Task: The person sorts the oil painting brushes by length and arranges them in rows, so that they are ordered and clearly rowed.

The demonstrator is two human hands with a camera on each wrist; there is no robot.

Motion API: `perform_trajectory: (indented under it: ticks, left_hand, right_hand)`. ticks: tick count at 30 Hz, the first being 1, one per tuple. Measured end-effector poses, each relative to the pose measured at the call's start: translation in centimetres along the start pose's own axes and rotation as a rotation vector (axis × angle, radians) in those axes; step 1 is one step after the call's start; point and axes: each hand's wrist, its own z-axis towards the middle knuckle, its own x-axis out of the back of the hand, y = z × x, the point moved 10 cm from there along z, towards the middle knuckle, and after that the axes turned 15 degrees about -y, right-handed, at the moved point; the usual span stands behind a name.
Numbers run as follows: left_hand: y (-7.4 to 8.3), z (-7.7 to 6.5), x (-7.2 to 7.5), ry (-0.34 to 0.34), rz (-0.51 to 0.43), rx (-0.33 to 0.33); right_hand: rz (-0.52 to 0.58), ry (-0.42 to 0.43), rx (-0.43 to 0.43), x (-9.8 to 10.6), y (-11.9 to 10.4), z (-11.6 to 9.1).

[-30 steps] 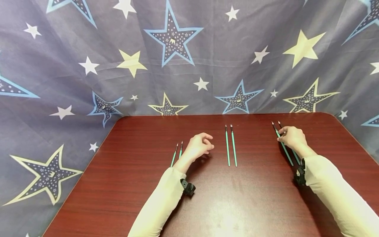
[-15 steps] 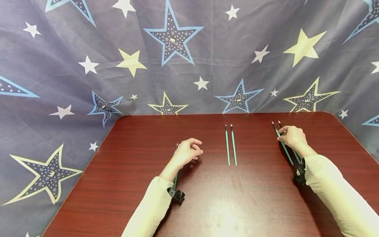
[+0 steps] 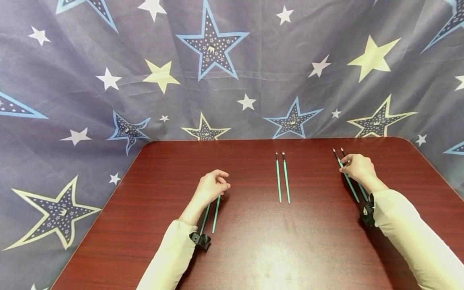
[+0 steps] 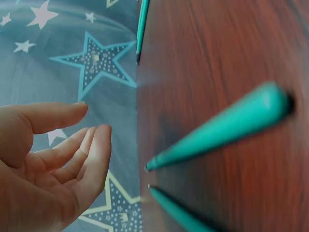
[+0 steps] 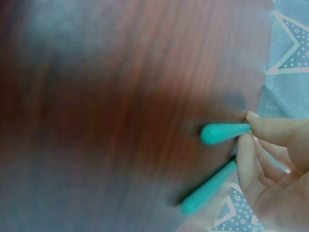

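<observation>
Over the left pair of slim paintbrushes hovers my left hand (image 3: 211, 187), holding nothing, its fingers loosely bent. Below it show the turquoise handles of one paintbrush (image 3: 216, 215) and its neighbour (image 3: 205, 219); their tips are hidden behind the hand. In the left wrist view, thumb and fingers stand apart from the near handle (image 4: 222, 125). My right hand (image 3: 359, 167) pinches the left paintbrush (image 3: 349, 183) of the right pair between thumb and fingertips, as the right wrist view also shows at its handle (image 5: 224, 133). The pair's other paintbrush (image 5: 210, 188) lies beside it, partly covered.
Two more turquoise paintbrushes (image 3: 286, 181) lie side by side, tips away from me, between my hands. All are on a reddish-brown wooden table (image 3: 246, 249). A grey star-patterned cloth (image 3: 232, 92) hangs behind the table's far edge.
My left hand has moved left, from between the left and middle pairs to above the left pair. My right hand stays in place on its paintbrush.
</observation>
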Motion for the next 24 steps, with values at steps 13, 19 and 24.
perform_trajectory:
  ticks: [13,19,24]
  left_hand:
    - [-1.6,-0.2,0.7,0.058,0.214,0.095]
    - [-2.0,0.0,0.6,0.051,0.278,0.114]
    - [-2.5,0.4,0.3,0.011,0.262,0.127]
  right_hand:
    - [-0.007,0.002,-0.01,0.0,0.1,0.1]
    - [-0.008,-0.001,-0.007,-0.2,0.1,0.1]
    - [-0.012,0.007,-0.003,0.0,0.0,0.0]
